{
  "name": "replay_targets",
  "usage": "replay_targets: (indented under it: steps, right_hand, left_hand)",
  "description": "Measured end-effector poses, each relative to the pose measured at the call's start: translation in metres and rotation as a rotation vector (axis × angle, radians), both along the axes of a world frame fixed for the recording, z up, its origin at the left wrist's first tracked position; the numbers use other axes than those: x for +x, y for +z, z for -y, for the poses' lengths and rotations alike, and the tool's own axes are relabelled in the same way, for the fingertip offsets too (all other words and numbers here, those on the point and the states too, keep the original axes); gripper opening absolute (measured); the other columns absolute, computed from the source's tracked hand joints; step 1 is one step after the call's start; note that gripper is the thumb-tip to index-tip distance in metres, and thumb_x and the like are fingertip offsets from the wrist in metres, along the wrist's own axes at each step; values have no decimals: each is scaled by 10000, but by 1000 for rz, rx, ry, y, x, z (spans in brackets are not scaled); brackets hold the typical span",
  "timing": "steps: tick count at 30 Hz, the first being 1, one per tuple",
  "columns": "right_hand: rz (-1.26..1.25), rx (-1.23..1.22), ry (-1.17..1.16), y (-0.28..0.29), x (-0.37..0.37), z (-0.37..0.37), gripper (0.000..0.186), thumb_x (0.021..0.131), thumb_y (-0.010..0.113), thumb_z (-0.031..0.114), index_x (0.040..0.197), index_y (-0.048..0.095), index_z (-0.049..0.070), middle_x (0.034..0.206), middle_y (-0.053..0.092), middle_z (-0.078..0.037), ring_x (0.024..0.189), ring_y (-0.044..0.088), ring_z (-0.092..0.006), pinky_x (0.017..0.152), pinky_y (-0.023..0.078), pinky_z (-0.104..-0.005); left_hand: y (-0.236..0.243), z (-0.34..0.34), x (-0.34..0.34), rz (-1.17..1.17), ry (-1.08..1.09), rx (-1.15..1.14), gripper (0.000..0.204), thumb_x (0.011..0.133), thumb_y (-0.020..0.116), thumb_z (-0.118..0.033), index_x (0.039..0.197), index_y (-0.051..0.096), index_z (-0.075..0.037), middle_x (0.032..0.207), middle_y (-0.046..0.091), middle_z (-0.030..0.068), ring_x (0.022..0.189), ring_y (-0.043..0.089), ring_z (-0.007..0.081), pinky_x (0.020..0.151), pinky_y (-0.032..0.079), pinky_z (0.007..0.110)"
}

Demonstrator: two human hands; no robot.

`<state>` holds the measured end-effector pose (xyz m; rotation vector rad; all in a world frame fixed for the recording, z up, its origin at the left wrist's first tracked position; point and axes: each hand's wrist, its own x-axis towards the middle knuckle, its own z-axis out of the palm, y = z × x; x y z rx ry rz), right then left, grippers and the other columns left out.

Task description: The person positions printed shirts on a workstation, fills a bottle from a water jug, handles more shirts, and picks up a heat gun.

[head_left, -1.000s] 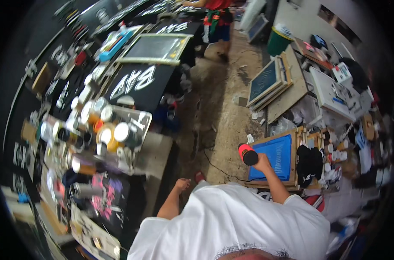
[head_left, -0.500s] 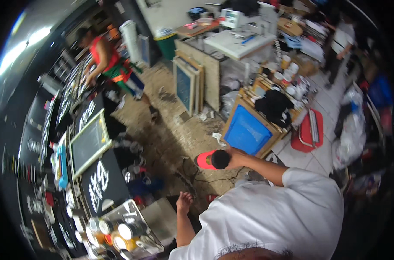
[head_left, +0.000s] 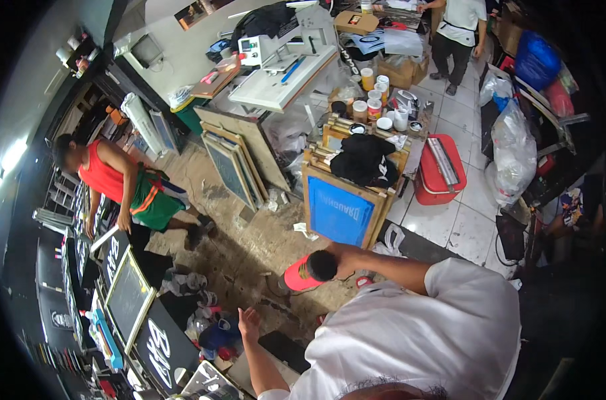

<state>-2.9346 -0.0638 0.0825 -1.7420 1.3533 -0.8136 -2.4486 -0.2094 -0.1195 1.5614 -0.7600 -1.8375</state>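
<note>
My right hand (head_left: 346, 259) grips a red heat gun (head_left: 301, 273) with a black rear end; its handle is hidden under my hand. The barrel points left, over the concrete floor. My left hand (head_left: 248, 323) is empty, held low in front of me with its fingers loosely apart. To its left runs a printing table with black cloth (head_left: 161, 347) bearing white lettering. A framed printing screen (head_left: 131, 300) lies on that table. Beyond it, a co-worker in a red top (head_left: 109, 172) bends over the table, one hand on a frame edge.
A screen with a blue panel (head_left: 339, 210) leans ahead of me, beside a red cooler box (head_left: 439, 170). Ink jars (head_left: 376, 100) crowd the bench behind. A heat press (head_left: 283, 73) stands farther back. Another person (head_left: 457, 40) stands at the far right. Plastic bags (head_left: 513, 153) line the right.
My view has swung to the right and up. The heat gun is lower and farther left in the picture. My left hand's fingers have loosened. The co-worker has straightened a little.
</note>
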Motion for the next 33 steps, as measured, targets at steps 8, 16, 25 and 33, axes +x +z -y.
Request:
replay_targets:
  steps: [8,16,25,33]
  right_hand:
    - [85,174,-57,25,-21,-23,375,659,838,260,910,689,24,765,704,-109,698,637,-157,672,544,-353]
    - [159,79,-57,8,-4,-42,387,621,866,218,933,713,47,849,734,-94,763,669,-174,728,551,-348]
    - [203,9,-148,-11,16,-57,421,652,873,253,978,722,34,919,751,-139,860,700,-207,798,559,-372]
    - [225,97,-161,2,28,-65,470,659,901,312,1015,733,57,932,749,-101,855,680,-190,821,548,-356]
  left_hand:
    - [2,-2,-39,208,-218,58,920,898,471,-756,1475,441,-40,1508,449,174,1338,451,349,1078,356,500]
    - [11,9,-27,261,-276,51,782,911,533,-687,1366,551,-51,1375,576,134,1160,566,276,899,464,425]
    - [-11,-4,11,255,-341,119,689,919,615,-579,1360,554,-54,1354,595,89,1082,607,247,838,490,397]
    - [-13,-11,25,196,-319,163,681,958,581,-514,1437,480,-41,1399,558,116,1141,575,264,966,452,421]
